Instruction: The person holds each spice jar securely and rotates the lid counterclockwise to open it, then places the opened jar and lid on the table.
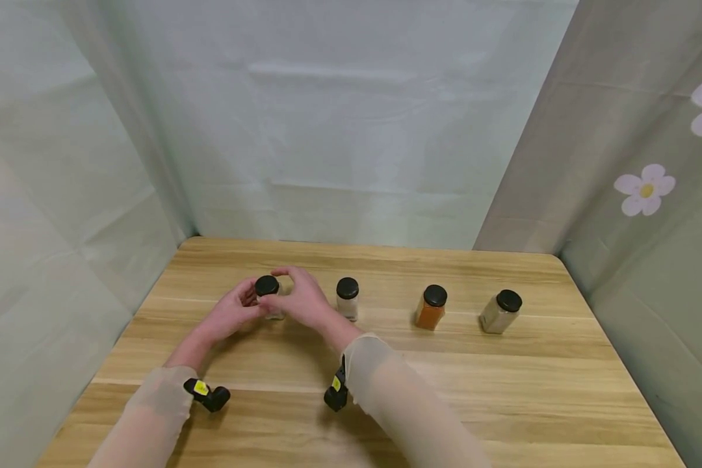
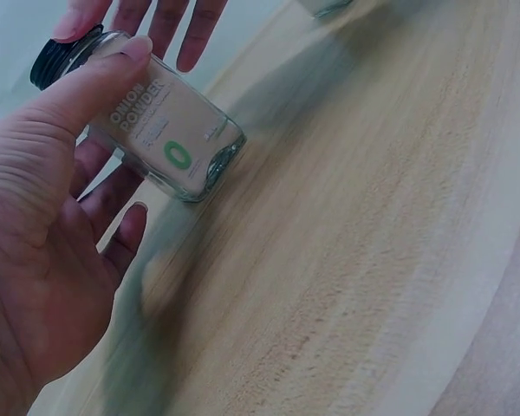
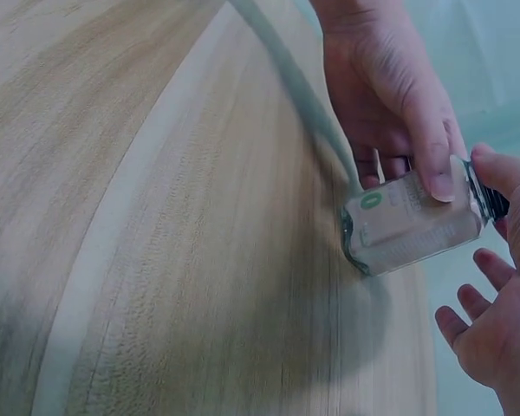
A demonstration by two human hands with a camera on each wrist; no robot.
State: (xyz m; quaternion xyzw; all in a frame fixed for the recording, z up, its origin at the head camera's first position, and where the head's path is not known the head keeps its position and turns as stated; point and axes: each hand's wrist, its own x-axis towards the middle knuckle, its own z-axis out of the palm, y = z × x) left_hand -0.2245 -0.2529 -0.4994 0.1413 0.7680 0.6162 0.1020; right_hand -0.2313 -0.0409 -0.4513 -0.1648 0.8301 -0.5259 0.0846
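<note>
A square glass jar [image 2: 169, 117] with a black screw lid [image 1: 267, 285] stands upright at the table's left side; its label reads "ONION POWDER". My left hand [image 1: 234, 313] holds the jar's body, thumb across the label and fingers behind the glass. From the other side, my right hand [image 1: 304, 300] pinches the lid between thumb and fingers, its other fingers spread loosely. The lid sits on the jar's neck. Pale powder shows through the glass in the right wrist view. Whether the jar's base touches the wood, I cannot tell.
To the right, spaced out in a row, stand three more black-lidded jars: one with white contents [image 1: 348, 305], one with orange powder [image 1: 429, 315] and one with beige contents [image 1: 497, 316]. The wooden table [image 1: 503, 390] is bordered by hanging cloth [image 1: 351, 130] at back and sides.
</note>
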